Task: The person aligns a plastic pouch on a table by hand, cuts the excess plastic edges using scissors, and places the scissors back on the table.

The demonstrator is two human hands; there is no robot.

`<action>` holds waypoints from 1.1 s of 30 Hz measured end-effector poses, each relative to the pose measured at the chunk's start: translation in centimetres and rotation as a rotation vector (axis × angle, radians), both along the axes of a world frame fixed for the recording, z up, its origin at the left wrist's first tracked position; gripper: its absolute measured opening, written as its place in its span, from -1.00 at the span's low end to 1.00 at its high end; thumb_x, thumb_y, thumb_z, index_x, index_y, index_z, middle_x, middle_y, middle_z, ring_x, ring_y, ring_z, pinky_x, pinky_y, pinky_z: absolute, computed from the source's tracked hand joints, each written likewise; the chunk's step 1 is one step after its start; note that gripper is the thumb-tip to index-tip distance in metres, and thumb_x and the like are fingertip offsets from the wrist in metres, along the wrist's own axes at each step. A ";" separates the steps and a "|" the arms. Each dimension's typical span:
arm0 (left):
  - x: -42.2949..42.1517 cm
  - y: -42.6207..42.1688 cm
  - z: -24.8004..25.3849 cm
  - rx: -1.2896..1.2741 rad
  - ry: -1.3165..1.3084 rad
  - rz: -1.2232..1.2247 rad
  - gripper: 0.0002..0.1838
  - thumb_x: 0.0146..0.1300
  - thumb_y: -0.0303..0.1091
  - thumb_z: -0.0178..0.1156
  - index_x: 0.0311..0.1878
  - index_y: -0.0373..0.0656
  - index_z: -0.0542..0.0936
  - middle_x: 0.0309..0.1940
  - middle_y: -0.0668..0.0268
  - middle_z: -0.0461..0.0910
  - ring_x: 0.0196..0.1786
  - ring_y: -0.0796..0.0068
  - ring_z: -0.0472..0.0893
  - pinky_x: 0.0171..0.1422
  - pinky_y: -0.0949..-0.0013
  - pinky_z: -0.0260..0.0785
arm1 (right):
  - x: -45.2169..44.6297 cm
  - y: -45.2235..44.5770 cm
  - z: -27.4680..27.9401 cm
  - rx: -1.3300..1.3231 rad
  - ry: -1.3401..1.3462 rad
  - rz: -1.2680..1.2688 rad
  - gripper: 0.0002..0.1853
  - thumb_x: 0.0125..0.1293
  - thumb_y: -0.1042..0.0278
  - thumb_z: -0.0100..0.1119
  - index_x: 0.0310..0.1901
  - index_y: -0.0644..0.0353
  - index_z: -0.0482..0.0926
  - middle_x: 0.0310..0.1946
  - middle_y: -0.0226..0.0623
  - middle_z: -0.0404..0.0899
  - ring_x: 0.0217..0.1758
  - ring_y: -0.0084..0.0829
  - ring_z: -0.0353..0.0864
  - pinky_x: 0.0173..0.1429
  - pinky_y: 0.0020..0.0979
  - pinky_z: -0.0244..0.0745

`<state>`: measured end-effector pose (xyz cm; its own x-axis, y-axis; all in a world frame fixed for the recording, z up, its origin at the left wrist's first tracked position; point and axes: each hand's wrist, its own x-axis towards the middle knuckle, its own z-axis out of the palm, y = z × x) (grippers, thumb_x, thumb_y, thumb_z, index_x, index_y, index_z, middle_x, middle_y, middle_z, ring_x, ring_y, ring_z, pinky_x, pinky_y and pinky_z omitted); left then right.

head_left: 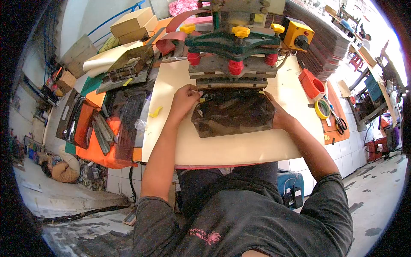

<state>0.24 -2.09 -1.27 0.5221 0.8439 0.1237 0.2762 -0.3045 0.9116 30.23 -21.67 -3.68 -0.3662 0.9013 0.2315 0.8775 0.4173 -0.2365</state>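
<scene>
Gripping the dark glossy piece [233, 115] by its far-left corner with left fingers [198, 94], by its right end with right fingers [270, 101] — between both, beyond the table's [205, 153] near edge (close to the press [233, 73]).

- The room is bright, strongest at upper right, where the background becomes almost white.
- The pale counter [231, 150] is evenly lit.
- Soft glare lies on the dark bag [235, 115].
- Edges curve strongly; corners are black.
- Far details at upper right look soft.
</scene>
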 end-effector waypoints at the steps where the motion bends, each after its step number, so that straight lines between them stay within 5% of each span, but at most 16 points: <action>1: 0.0 -0.2 0.2 0.012 0.001 0.000 -0.61 0.20 -0.30 0.34 -0.05 -0.45 0.61 -0.41 0.14 0.70 -0.33 0.43 0.67 -0.18 0.37 0.45 | -0.6 -0.2 1.0 0.008 -0.001 0.019 -0.36 0.24 -0.03 0.27 0.36 -0.14 0.43 0.39 -0.29 0.40 0.54 -0.16 0.14 0.61 0.08 -0.26; 21: 0.0 0.6 -0.7 0.015 0.015 0.007 -0.59 0.19 -0.28 0.36 -0.03 -0.42 0.61 -0.39 0.12 0.70 -0.30 0.41 0.68 -0.14 0.38 0.44 | -0.9 0.4 0.2 0.096 -0.113 0.033 -0.38 0.22 -0.14 0.23 0.31 -0.21 0.48 0.37 -0.29 0.41 0.52 -0.16 0.20 0.59 0.09 -0.19; 24: 0.0 0.5 -0.4 -0.032 0.006 -0.001 -0.59 0.18 -0.27 0.37 -0.03 -0.42 0.60 -0.39 0.12 0.70 -0.28 0.41 0.68 -0.14 0.37 0.44 | -1.0 1.0 -1.0 0.077 0.046 0.053 -0.37 0.20 -0.12 0.25 0.31 -0.18 0.48 0.38 -0.29 0.41 0.53 -0.14 0.17 0.59 0.10 -0.20; 27: 0.0 0.6 -0.4 -0.006 0.025 -0.007 -0.57 0.18 -0.26 0.37 -0.02 -0.42 0.60 -0.37 0.13 0.70 -0.26 0.41 0.67 -0.13 0.37 0.44 | -1.9 0.7 -0.5 0.027 0.044 0.095 -0.35 0.15 0.00 0.35 0.31 -0.12 0.48 0.38 -0.26 0.42 0.51 -0.13 0.22 0.59 0.06 -0.10; 29: 0.0 0.5 -0.3 -0.067 -0.013 -0.020 -0.55 0.18 -0.24 0.38 -0.01 -0.41 0.59 -0.35 0.12 0.70 -0.24 0.40 0.66 -0.12 0.37 0.43 | -4.6 -0.4 3.3 -0.112 0.460 0.050 -0.33 0.11 0.14 0.44 0.30 -0.02 0.48 0.35 -0.20 0.44 0.47 -0.13 0.29 0.58 -0.04 0.05; 33: 0.0 0.9 -0.7 -0.086 -0.016 -0.025 -0.55 0.18 -0.24 0.38 0.01 -0.41 0.59 -0.33 0.10 0.70 -0.24 0.39 0.67 -0.10 0.38 0.44 | -4.8 0.4 1.6 0.023 0.380 0.076 -0.35 0.10 0.24 0.47 0.27 0.06 0.49 0.30 -0.17 0.49 0.40 -0.15 0.40 0.53 -0.13 0.21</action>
